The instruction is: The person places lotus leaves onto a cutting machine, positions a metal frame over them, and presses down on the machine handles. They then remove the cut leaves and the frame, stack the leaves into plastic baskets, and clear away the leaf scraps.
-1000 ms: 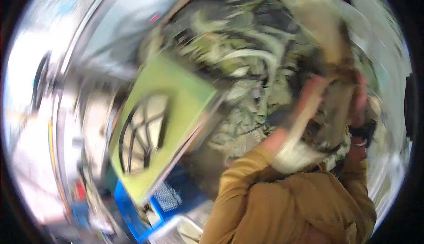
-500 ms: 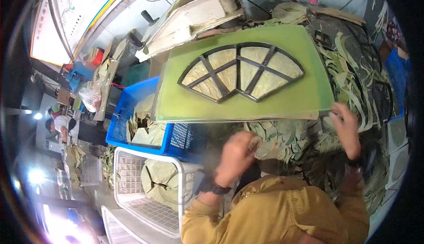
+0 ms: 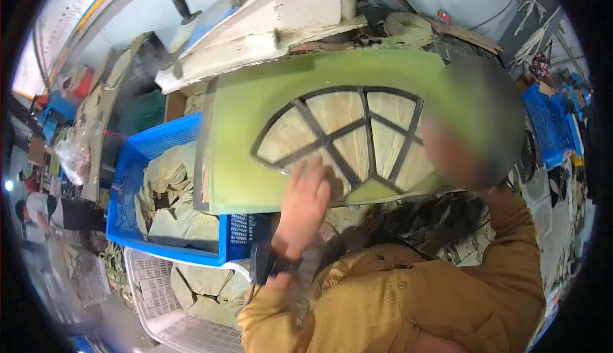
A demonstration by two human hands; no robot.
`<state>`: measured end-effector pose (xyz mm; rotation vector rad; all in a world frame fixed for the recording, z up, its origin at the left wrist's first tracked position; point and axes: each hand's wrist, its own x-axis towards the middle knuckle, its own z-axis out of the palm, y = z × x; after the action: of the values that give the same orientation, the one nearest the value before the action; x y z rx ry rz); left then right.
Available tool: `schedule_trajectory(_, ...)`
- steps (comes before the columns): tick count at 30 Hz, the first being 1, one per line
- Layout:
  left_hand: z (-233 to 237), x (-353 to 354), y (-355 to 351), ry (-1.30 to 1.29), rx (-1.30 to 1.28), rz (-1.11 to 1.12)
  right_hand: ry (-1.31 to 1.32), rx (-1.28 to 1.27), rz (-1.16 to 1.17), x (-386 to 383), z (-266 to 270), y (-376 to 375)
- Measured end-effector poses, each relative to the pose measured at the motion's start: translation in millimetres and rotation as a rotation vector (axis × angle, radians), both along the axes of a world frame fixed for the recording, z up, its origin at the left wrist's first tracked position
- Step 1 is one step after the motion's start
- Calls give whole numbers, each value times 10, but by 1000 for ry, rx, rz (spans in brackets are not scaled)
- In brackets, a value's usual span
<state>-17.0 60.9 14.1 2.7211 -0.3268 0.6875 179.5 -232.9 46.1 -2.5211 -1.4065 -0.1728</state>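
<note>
So, far left of the frame there's another person [image 3: 54,214] in the background, and a clear plastic bag [image 3: 70,159] just right of them. Next, lower left, a blue crate [image 3: 223,233] with dry-looking leaves [image 3: 182,222] in it, and a white basket [image 3: 153,289] below that with a tied-up leaf bundle [image 3: 214,286] inside. Then the left hand [image 3: 305,196], black band [image 3: 260,263] on the wrist, reaches over the green worktop [image 3: 237,136]; fingers stretched out, grip looks apart. Can't tell if the fingertips actually touch anything. They're right at the lower left of the black fan-shaped frame [image 3: 366,120], which lies mid-frame on the worktop with pale, creased sheets [image 3: 337,111] showing in its gaps. Right hand [image 3: 450,158] is by the frame's right end, super blurry, so can't tell what its grip is doing. Far right: more blue crates [image 3: 548,126]
</note>
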Motion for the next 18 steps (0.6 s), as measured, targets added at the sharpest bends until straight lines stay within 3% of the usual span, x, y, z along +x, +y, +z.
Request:
schedule_trajectory(3, 19, -204, -9, 187, -31, -70, 8, -196, -23, -261, 85, -26)
schedule_trajectory(7, 192, -148, 62, 230, 13, -148, 224, -362, -134, -72, 195, -9)
schedule_trajectory(9, 358, -64, 140, 354, -11, -206, 694, -428, 135, 234, 362, 26)
schedule_trajectory(10, 492, -5, 178, 374, -75, -242, 861, -277, 122, 243, 487, 76)
schedule_trajectory(11, 628, -15, 213, 386, -67, -233, 871, -269, 135, 237, 613, 120)
schedule_trajectory(13, 850, 22, 295, 752, -131, -201, 647, -175, 164, 236, 892, 188)
schedule_trajectory(14, 961, 34, 318, 730, -147, -195, 639, -354, 3, 172, 1120, 255)
schedule_trajectory(15, 1042, 14, 329, 731, -122, -202, 640, -330, -5, 152, 1101, 217)
schedule_trajectory(17, 1210, 89, 281, 396, -25, -216, 814, -185, -53, 128, 1052, 18)
schedule_trajectory(18, 1282, 139, 198, 359, -9, -178, 782, -106, -29, 129, 1009, -80)
